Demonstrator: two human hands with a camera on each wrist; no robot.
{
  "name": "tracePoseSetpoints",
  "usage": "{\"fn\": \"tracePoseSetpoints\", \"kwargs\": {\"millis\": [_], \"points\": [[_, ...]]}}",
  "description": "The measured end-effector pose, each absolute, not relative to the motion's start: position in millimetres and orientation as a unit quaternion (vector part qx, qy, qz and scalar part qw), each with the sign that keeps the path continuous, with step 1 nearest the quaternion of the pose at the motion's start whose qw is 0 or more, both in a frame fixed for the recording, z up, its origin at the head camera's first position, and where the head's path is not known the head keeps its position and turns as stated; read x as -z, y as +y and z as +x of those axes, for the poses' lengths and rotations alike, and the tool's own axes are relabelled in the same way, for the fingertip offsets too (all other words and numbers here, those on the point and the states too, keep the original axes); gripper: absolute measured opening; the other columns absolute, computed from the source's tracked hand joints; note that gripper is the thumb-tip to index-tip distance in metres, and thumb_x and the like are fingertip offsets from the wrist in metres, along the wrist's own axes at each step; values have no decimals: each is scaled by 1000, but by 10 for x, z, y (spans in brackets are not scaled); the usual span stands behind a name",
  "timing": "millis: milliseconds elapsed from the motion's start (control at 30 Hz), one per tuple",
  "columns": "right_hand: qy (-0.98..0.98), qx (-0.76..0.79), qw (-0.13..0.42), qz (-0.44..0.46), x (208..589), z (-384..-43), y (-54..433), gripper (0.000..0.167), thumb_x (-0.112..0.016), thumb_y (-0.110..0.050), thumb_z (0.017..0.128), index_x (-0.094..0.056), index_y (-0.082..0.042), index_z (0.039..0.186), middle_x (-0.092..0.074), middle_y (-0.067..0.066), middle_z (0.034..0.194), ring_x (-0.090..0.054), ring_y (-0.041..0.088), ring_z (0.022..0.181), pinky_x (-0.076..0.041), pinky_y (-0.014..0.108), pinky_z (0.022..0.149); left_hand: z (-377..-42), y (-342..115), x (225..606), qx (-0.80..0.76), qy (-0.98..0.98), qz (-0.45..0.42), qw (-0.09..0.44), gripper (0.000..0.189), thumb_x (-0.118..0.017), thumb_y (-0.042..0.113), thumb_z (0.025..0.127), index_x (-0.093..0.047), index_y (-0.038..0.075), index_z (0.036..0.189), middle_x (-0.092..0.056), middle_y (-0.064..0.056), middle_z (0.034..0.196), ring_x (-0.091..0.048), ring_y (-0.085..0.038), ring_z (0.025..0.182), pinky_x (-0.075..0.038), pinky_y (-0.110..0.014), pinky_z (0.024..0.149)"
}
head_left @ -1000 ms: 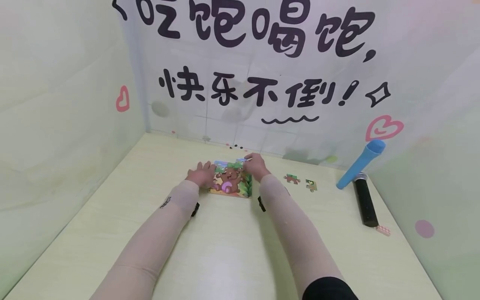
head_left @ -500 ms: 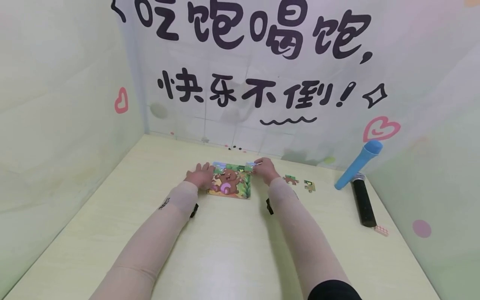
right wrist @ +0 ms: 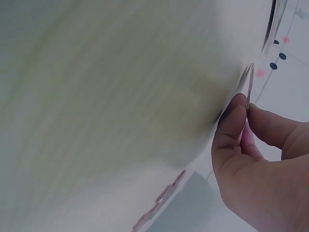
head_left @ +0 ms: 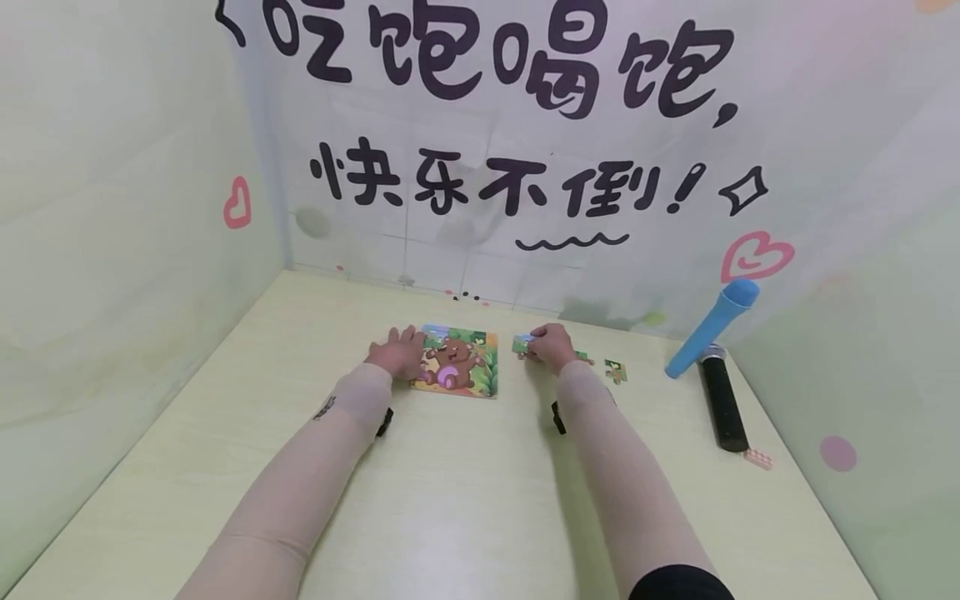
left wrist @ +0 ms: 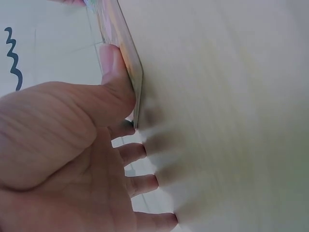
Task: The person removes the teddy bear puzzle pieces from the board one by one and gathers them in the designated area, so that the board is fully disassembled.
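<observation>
A jigsaw puzzle (head_left: 459, 363) with a brown bear picture lies flat near the back of the table. My left hand (head_left: 397, 353) is at its left side, fingers spread straight with tips down on the tabletop; in the left wrist view the thumb (left wrist: 112, 67) lies over the puzzle's edge. Right of the puzzle, my right hand (head_left: 553, 347) pinches a puzzle piece (head_left: 520, 342) between thumb and fingers; the right wrist view shows this piece (right wrist: 250, 82) edge-on, close over the table. One loose piece (head_left: 583, 357) is partly hidden behind the right hand, and another piece (head_left: 617, 372) lies farther right.
At the table's right side stands a blue microphone-shaped object (head_left: 711, 330), leaning. A black microphone (head_left: 725, 410) lies beside it, with a small pink-checked item (head_left: 758, 458) at its end. Walls with printed lettering (head_left: 517, 187) close off the back and sides.
My right hand has drawn a piece away from the puzzle's top right and carried it rightward, toward the loose pieces. The left hand has stayed at the puzzle's left edge.
</observation>
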State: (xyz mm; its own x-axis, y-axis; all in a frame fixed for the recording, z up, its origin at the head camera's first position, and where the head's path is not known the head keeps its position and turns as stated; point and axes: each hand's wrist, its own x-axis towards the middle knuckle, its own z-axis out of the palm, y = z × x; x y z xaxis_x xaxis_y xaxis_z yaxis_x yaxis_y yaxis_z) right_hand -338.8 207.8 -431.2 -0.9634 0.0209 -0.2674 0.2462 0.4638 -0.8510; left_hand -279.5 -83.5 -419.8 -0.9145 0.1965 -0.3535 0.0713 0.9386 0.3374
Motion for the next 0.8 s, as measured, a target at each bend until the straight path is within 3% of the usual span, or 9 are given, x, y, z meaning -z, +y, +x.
{"fn": "tracePoseSetpoints", "kwargs": {"millis": [300, 800], "points": [[906, 407, 88, 77, 4250, -3381, 2252, 37, -62, 4, 91, -61, 10, 128, -59, 27, 132, -59, 35, 116, -55, 33, 89, -2807, -816, 4214, -158, 966, 69, 191, 81, -64, 32, 100, -20, 4, 161, -7, -20, 169, -1, -45, 154, -13, -72, 117], [953, 293, 60, 37, 4236, -3373, 2295, 33, -63, -2, 94, -63, 10, 125, -62, 27, 129, -59, 39, 116, -51, 48, 100, -2807, -815, 4211, -159, 965, 61, 200, 75, -56, 28, 104, -15, 5, 163, -4, -18, 170, 2, -42, 154, -8, -69, 119]]}}
